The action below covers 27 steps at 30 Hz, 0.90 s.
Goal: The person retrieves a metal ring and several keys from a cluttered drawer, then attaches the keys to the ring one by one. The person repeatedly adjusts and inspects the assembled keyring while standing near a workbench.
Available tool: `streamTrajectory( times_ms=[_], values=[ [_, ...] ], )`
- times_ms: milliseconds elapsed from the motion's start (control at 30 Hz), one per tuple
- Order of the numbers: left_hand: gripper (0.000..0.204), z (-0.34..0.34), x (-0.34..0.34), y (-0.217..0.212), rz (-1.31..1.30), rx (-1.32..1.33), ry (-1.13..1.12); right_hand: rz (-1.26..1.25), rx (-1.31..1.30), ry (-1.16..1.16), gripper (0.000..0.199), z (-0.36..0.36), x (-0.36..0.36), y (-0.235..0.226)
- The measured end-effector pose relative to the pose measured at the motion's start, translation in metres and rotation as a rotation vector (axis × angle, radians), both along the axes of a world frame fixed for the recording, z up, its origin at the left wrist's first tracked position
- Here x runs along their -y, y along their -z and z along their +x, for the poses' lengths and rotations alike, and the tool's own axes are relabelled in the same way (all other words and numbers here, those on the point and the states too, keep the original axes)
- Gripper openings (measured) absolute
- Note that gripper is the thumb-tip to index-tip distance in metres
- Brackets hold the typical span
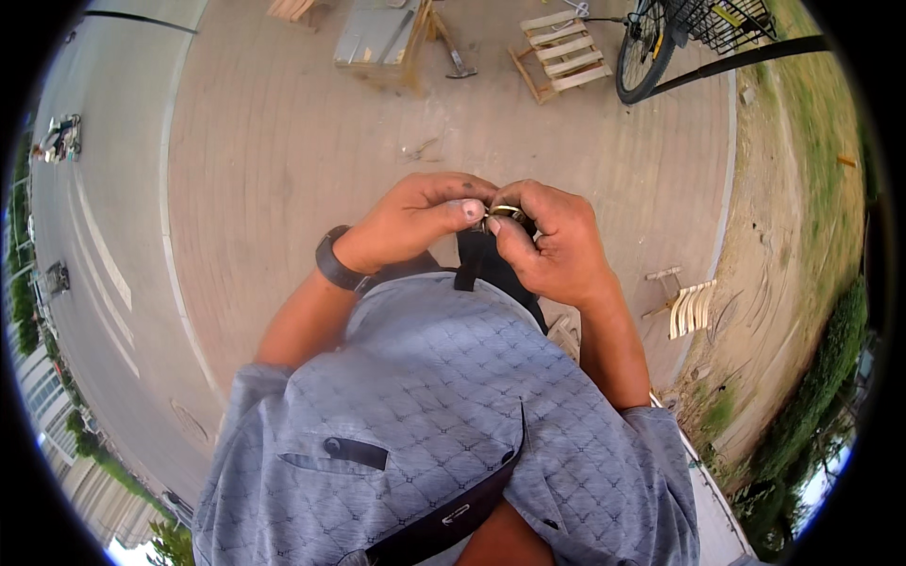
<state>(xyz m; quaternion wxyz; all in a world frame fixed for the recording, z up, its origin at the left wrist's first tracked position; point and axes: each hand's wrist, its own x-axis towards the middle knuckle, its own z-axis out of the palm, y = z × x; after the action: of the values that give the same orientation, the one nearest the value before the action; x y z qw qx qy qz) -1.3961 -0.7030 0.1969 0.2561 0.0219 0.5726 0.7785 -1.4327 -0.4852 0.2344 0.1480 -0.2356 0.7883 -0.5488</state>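
Both my hands meet in front of my waist around a small, shiny brass-coloured metal piece (pixel 511 211) with a curved, ring-like edge. My right hand (pixel 564 241) pinches it between thumb and curled forefinger. From the other side, my left hand (pixel 408 219) closes thumb and forefinger at its left end, where a thin silvery bit shows. Fingers cover most of the piece, so its exact kind cannot be made out. Dark smudges mark the fingers. A dark watch (pixel 338 259) is on my left wrist.
On the paving ahead stand a grey-topped wooden box (pixel 377 36), a hammer (pixel 457 58) beside it, and a slatted wooden stool (pixel 564 52). A bicycle wheel (pixel 645 52) is at the far right. Another small stool (pixel 689 309) stands right. A road (pixel 104 189) runs along the left.
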Motion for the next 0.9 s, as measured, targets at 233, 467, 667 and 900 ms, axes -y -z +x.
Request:
streamTrajectory(
  times_ms=[233,467,667,900],
  values=[
    [0.046,-0.115,-0.011,-0.011,0.111,0.192,0.093,-0.059,-0.005,-0.073,0.01,-0.131,-0.027,-0.001],
    [0.047,-0.226,-0.013,-0.003,0.317,0.202,0.075,-0.118,0.032,-0.145,0.008,-0.246,-0.022,0.002],
    [0.046,-0.328,-0.007,0.01,0.305,0.133,-0.091,-0.107,0.077,-0.021,0.01,-0.352,-0.003,-0.001],
    [0.04,-0.434,0.0,-0.008,-0.338,-0.641,-0.322,-0.262,0.619,0.17,0.013,-0.432,0.016,-0.02]
  ],
)
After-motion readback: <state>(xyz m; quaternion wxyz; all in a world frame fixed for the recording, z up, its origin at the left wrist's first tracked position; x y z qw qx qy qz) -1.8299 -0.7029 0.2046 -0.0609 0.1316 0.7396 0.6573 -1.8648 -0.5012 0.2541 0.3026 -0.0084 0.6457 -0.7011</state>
